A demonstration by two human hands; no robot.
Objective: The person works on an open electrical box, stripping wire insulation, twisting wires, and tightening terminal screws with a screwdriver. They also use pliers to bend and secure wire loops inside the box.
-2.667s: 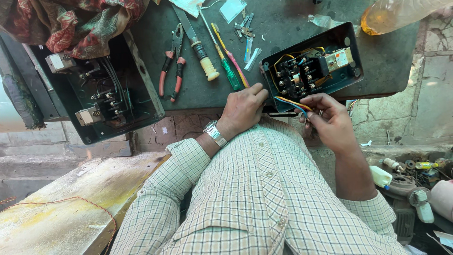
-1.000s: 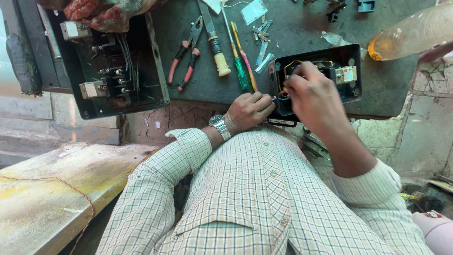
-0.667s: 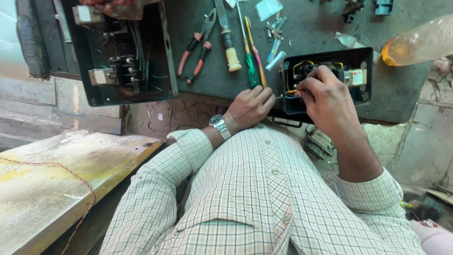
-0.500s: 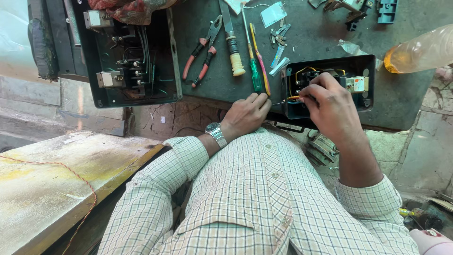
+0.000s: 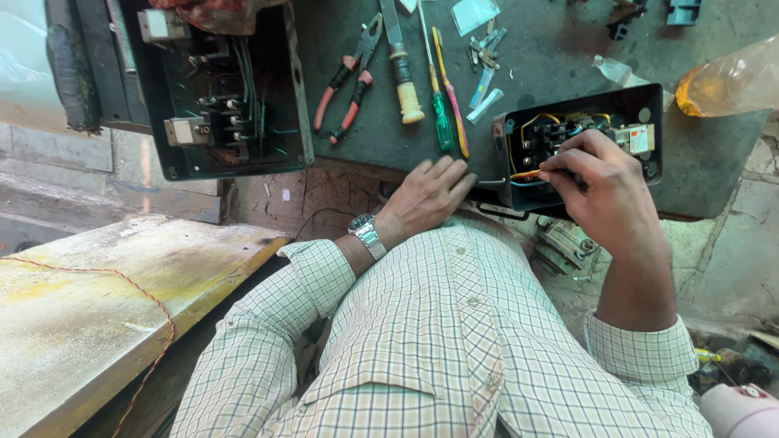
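Observation:
A small black electrical box [image 5: 641, 109] with coloured wires inside sits at the near edge of the dark workbench [image 5: 357, 154]. My right hand [image 5: 604, 191] reaches into it, fingertips pinching an orange wire [image 5: 525, 173]. My left hand [image 5: 426, 199], with a metal wristwatch, rests flat against the bench edge, touching the box's left side and holding nothing.
A larger open black starter box [image 5: 223, 93] lies at the left. Red-handled pliers [image 5: 349, 81], screwdrivers [image 5: 402, 61] and small metal parts [image 5: 485, 53] lie on the bench. A plastic bottle of amber liquid [image 5: 730, 77] lies at the right. A worn wooden plank [image 5: 89, 308] with an orange cord is below left.
My right hand has gone from the box's near edge into the box and taken hold of the orange wire. My left hand stays at the bench edge. The view has shifted right.

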